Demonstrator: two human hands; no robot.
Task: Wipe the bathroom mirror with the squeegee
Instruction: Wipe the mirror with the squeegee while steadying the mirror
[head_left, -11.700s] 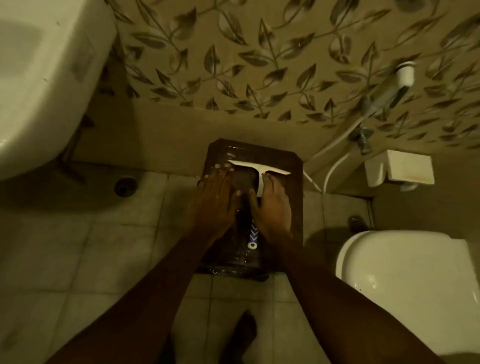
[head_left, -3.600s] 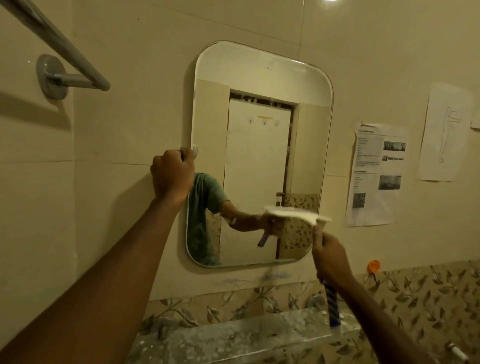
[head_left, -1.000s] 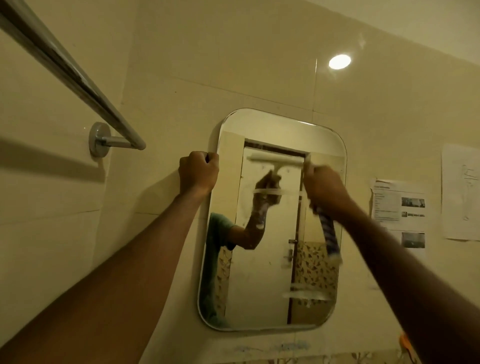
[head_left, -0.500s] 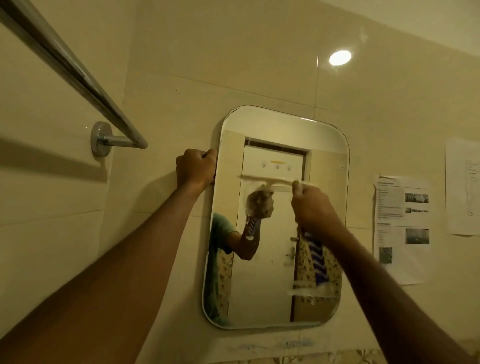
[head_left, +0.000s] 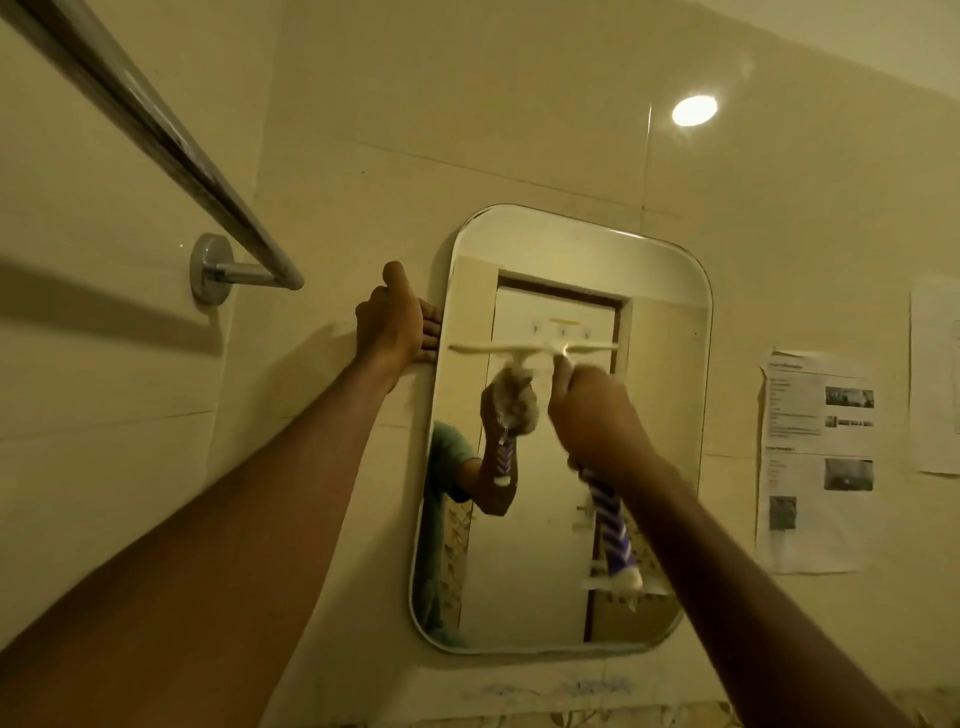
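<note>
A rounded rectangular mirror hangs on the beige tiled wall. My right hand grips the squeegee by its blue-and-white striped handle. Its white blade lies level against the glass, across the upper left half of the mirror. My left hand rests against the wall at the mirror's left edge, fingers curled onto the rim. The glass reflects my arm, the squeegee and a door behind me.
A chrome towel bar juts out from the wall at upper left, close to my left arm. Printed paper sheets are stuck to the wall right of the mirror. A ceiling light's glare shows on the tiles above.
The squeegee blade has shifted left and slightly down across the glass, now reaching the mirror's left edge. My left hand has stayed at the mirror's left edge.
</note>
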